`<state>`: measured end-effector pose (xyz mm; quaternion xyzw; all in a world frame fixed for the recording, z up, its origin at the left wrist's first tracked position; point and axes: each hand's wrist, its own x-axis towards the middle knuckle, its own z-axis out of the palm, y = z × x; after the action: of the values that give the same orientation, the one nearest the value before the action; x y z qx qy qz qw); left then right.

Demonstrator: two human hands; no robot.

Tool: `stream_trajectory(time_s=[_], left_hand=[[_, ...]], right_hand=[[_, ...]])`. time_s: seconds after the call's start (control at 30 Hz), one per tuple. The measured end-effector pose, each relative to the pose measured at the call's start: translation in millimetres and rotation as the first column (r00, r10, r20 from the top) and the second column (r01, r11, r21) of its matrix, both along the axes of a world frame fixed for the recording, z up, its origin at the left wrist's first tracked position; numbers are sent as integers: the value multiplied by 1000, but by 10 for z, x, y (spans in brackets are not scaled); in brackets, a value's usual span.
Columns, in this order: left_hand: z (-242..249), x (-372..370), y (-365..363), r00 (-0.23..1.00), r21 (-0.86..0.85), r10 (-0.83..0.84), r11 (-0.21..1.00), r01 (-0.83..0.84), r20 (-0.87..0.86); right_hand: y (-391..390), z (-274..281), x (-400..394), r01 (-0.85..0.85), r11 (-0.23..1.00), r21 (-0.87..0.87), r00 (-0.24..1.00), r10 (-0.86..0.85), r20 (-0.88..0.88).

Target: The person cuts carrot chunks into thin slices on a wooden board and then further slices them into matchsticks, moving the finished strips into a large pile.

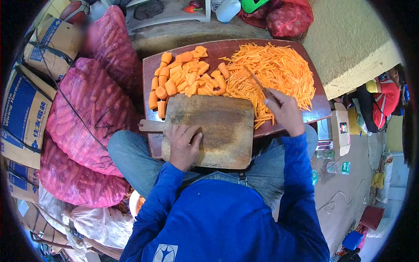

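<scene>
A wooden cutting board (pixel 218 135) with a short handle on its left rests partly on a low dark red table (pixel 322 102) and over my lap. My left hand (pixel 183 142) lies on the board's left part, its fingers loosely bent with nothing visible in them. In my right hand (pixel 286 110) is a knife (pixel 257 82), its blade pointing up and left over a big heap of carrot strips (pixel 279 70). Beyond the board, to the left of the strips, are carrot chunks (pixel 160 92) and flat carrot slices (pixel 190 70).
Pink mesh sacks (pixel 89 113) and cardboard boxes (pixel 24 115) crowd the left side. A red mesh bag (pixel 290 18) sits beyond the table. To the right are a low concrete wall (pixel 349 48), plastic bottles (pixel 338 167) and a person in red (pixel 386 102).
</scene>
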<state>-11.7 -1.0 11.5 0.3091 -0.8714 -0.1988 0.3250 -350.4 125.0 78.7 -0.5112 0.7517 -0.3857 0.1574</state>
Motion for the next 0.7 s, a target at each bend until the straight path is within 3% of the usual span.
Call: stream_trajectory(time_s=[0.07, 0.1, 0.23, 0.37, 0.57, 0.7], left_hand=[[-19, -30, -26, 1000, 51, -27, 998, 27, -6], [31, -80, -50, 1000, 43, -30, 999, 30, -3], [403, -541, -193, 989, -70, -130, 990, 126, -64], [740, -1212, -359, 970, -193, -244, 951, 243, 17], [529, -2093, -714, 937, -332, -195, 898, 290, 291], [393, -2294, -1059, 958, -425, -161, 870, 251, 238]], right_hand=[[39, -131, 205, -4, 981, -193, 970, -43, -239], [73, -18, 354, -14, 992, -126, 950, -26, -311], [93, -244, 549, -94, 980, -176, 877, -3, -481], [131, -294, 582, -124, 989, -82, 836, 59, -546], [181, -257, 612, -127, 988, -88, 817, 54, -574], [215, -263, 565, -100, 991, -84, 863, 45, -503]])
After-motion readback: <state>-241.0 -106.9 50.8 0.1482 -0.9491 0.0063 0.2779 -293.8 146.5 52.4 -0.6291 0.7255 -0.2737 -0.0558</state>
